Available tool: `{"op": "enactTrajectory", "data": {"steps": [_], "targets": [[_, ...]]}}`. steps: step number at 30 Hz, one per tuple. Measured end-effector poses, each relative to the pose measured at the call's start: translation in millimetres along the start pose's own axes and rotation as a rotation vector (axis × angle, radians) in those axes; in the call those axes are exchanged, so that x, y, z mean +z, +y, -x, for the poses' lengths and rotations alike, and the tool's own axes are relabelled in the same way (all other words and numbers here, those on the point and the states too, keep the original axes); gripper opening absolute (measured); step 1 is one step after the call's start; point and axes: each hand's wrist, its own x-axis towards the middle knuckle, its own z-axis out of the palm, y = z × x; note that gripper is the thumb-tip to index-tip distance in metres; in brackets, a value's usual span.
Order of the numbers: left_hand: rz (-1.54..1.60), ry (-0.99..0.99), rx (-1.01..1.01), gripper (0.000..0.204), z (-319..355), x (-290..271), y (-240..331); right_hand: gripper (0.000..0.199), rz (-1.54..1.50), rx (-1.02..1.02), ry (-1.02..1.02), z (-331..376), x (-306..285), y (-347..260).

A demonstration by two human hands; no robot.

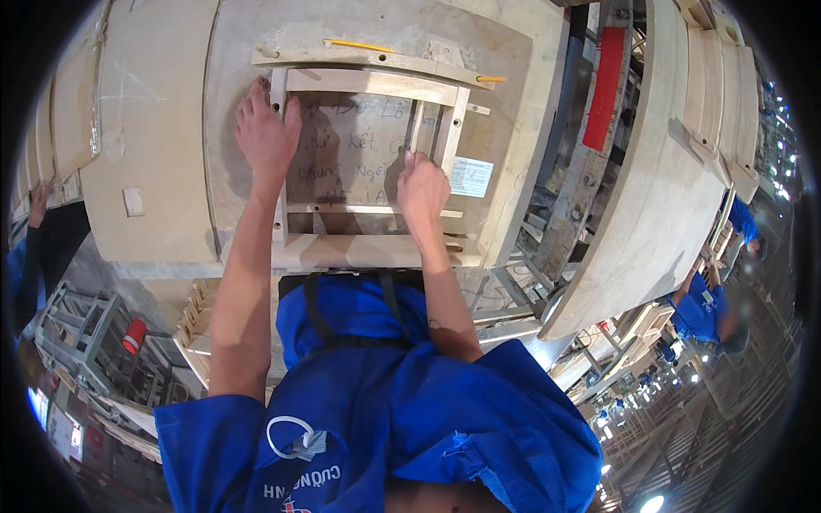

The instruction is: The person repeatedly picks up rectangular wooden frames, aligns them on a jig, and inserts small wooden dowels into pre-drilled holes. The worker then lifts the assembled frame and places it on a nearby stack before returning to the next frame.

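On the worktop in front of me lies a pale wooden frame (pixel 368 82) with side rails and a thin lower crossbar (pixel 368 209). My left hand (pixel 268 137) straddles the frame's left rail near its upper corner, thumb inside and fingers outside. Inside the right part of the frame, my right hand (pixel 423 186) is closed around a thin wooden rod (pixel 418 124). The rod's upper part points away from me, toward the frame's far rail; its lower end is hidden by the hand. A separate curved slat (pixel 368 58) with holes lies just beyond the frame.
A yellow pencil (pixel 359 45) lies past the slat. Handwriting and a white label (pixel 470 177) mark the board under the frame. To the right stand a metal structure with a red strip (pixel 605 85) and a large wooden panel (pixel 646 205). Other people in blue work farther off.
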Motion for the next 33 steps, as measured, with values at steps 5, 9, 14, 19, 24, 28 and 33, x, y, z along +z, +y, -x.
{"op": "enactTrajectory", "data": {"steps": [5, 9, 14, 19, 24, 28, 33], "targets": [[-0.002, -0.015, -0.021, 0.067, 1.5, 1.6, -2.1, 0.027, -0.002, -0.004, 0.029, -21.5, 5.9, -7.0], [0.025, -0.073, -0.053, 0.067, 2.1, 0.2, -1.5, 0.028, -0.02, 0.046, 0.05, -24.3, 3.8, -11.6], [0.036, -0.02, -0.023, 0.067, 3.1, 3.6, -3.9, 0.032, -0.064, 0.12, 0.11, -25.3, 8.6, -10.7], [0.01, 0.008, -0.009, 0.066, 2.0, 3.9, -3.1, 0.032, -0.198, 0.067, 0.295, -24.2, 21.7, -6.1], [0.014, 0.023, -0.003, 0.066, 2.2, 4.2, -3.9, 0.031, -0.261, 0.066, 0.34, -22.0, 29.1, -5.2], [0.023, 0.005, -0.018, 0.066, 1.8, 3.7, -3.5, 0.03, -0.2, 0.102, 0.35, -20.6, 30.8, -8.0], [0.02, 0.022, 0.008, 0.066, 3.1, 6.4, -8.0, 0.023, -0.083, 0.052, 0.243, -12.5, 26.0, -8.6]]}}
